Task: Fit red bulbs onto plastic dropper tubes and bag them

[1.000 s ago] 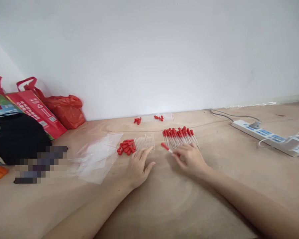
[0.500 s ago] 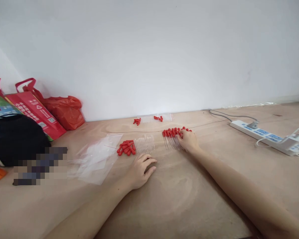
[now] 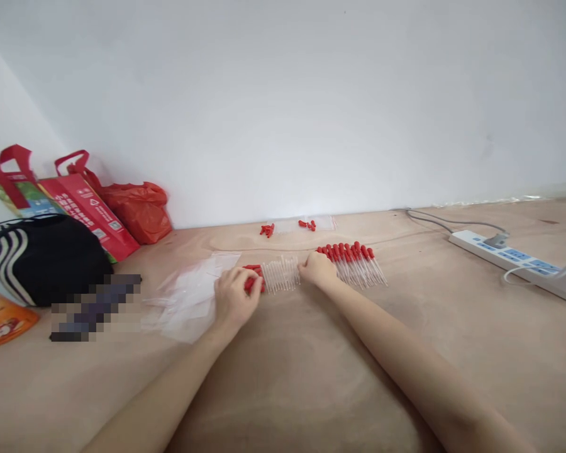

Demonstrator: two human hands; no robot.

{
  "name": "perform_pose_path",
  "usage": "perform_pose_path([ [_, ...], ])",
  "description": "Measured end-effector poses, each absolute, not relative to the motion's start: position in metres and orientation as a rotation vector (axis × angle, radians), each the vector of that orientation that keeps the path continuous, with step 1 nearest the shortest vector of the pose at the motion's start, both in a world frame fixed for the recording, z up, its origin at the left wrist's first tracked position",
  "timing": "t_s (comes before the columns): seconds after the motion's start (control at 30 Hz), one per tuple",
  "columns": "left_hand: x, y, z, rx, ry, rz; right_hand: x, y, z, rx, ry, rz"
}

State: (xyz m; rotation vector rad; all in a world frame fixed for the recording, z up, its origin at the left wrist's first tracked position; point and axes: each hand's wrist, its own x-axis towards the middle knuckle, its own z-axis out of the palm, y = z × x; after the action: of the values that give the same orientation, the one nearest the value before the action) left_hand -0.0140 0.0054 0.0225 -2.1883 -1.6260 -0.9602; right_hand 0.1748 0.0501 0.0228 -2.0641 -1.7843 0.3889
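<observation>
Left hand is sitting half-curled at red caps, right hand bunched by tubes, can't tell grips; tubes are lying side-by-side short of table's back edge, likely for easy pickup.

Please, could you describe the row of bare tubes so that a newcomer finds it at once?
On the table, look between the left hand and right hand. The bare tubes lie there in a row, beside red caps. Unlike the capped tubes to the right, they have no red tops.
</observation>
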Motion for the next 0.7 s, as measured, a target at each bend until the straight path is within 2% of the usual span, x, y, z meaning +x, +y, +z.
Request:
perform_pose_path([
  [0.1, -0.034, 0.019, 0.028, -2.077, -1.803, -0.869, 0.169, 0.058, 0.022, -2.087, -1.75, 0.45],
  [0.33, -0.03, 0.021, 0.021, -2.209, -1.745, -0.677, 0.165, 0.066, 0.02, -2.096, -1.716, 0.542],
  [0.7, -0.026, 0.019, 0.02, -2.324, -1.751, -0.708, 0.169, 0.062, 0.022, -1.974, -1.724, 0.556],
])
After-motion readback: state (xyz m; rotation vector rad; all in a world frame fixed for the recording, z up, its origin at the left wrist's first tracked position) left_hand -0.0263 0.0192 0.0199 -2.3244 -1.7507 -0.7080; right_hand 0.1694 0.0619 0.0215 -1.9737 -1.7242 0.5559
